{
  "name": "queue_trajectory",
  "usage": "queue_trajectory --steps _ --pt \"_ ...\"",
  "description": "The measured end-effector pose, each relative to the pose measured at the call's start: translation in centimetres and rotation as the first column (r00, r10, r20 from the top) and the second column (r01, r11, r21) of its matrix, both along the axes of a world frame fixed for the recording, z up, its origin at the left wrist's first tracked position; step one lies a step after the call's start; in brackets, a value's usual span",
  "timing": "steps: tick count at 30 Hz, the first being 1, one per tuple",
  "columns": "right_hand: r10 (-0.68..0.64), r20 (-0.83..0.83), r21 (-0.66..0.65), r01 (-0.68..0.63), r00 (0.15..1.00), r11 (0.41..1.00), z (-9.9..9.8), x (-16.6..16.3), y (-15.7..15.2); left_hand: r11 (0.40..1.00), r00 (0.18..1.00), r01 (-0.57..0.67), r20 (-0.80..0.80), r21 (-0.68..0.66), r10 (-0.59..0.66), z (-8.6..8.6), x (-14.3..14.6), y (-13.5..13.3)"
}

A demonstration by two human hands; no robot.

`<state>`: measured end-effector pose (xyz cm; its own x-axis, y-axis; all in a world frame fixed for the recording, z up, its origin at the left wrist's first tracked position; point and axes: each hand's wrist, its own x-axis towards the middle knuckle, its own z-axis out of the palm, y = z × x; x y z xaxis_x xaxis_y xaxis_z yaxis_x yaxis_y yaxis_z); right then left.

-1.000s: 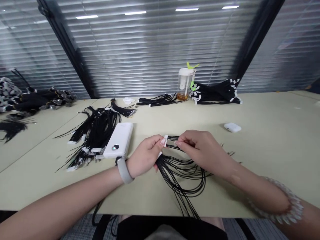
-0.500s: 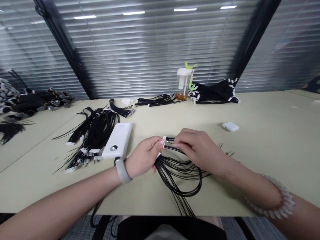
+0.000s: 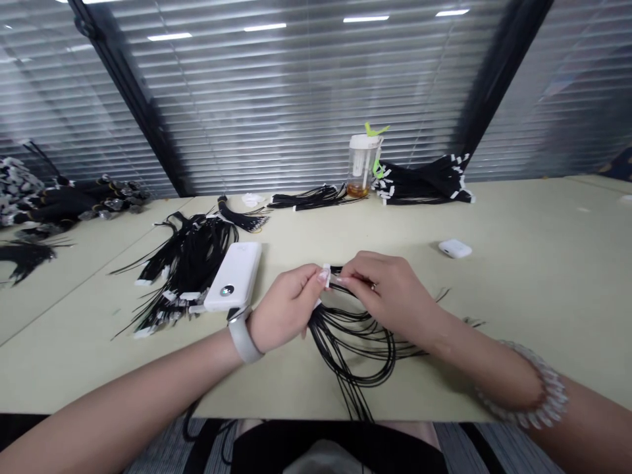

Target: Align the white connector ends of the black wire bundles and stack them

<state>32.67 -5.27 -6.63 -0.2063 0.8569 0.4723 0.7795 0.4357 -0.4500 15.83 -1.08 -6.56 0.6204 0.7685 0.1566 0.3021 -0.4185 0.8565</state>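
Observation:
A loose bundle of thin black cords lies looped on the pale table in front of me and trails over its near edge. My left hand pinches a small white tag at the bundle's top end, fingers closed. My right hand meets it from the right, its fingertips closed on the cords right beside the tag. A pale band sits on my left wrist and a beaded bracelet on my right.
A white power bank lies left of my hands beside a heap of tagged black cords. A small white case rests at right. Far back stand a drink cup and more cord bundles.
My hands have drawn slightly closer together at the white tag, and the cord loops have shifted a little on the table. The view has barely moved.

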Motion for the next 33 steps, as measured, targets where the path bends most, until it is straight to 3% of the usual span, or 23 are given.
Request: queue_trajectory --steps 6,10,14,16,20,25,29,33 --pt "0.018 0.042 -0.014 -0.018 0.999 1.000 0.7 0.8 0.1 0.998 0.998 -0.037 -0.044 -0.059 0.035 0.0 0.1 0.0" --pt "-0.118 0.178 0.011 0.118 0.977 0.993 1.1 2.1 0.0 0.986 1.000 -0.027 0.005 -0.166 0.028 -0.5 -0.1 0.4" --pt "-0.325 0.354 0.321 0.213 0.877 0.923 1.2 2.2 -0.7 0.974 0.989 -0.114 0.067 -0.195 0.129 -0.8 -0.1 1.0" --pt "-0.347 0.405 0.383 0.188 0.846 0.905 1.4 1.9 -1.3 0.970 0.979 -0.162 0.096 -0.182 0.181 -0.7 0.0 1.2" --pt "-0.194 0.427 0.090 0.172 0.883 0.981 2.1 1.5 -1.9 0.962 0.958 -0.217 0.155 -0.165 0.242 -0.4 0.0 1.1" --pt "-0.205 0.425 -0.098 0.269 0.882 0.958 2.4 1.8 -1.6 0.956 0.935 -0.265 0.211 -0.127 0.287 -0.1 -0.1 0.8" --pt "0.043 0.209 -0.320 0.027 0.977 0.947 2.5 0.8 -2.0 0.956 0.928 -0.281 0.232 -0.080 0.292 -0.2 -0.2 0.6" --pt "0.156 -0.012 -0.271 -0.153 0.988 0.950 1.9 -0.7 -2.4 0.967 0.935 -0.249 0.247 -0.060 0.256 -0.6 0.0 0.3"
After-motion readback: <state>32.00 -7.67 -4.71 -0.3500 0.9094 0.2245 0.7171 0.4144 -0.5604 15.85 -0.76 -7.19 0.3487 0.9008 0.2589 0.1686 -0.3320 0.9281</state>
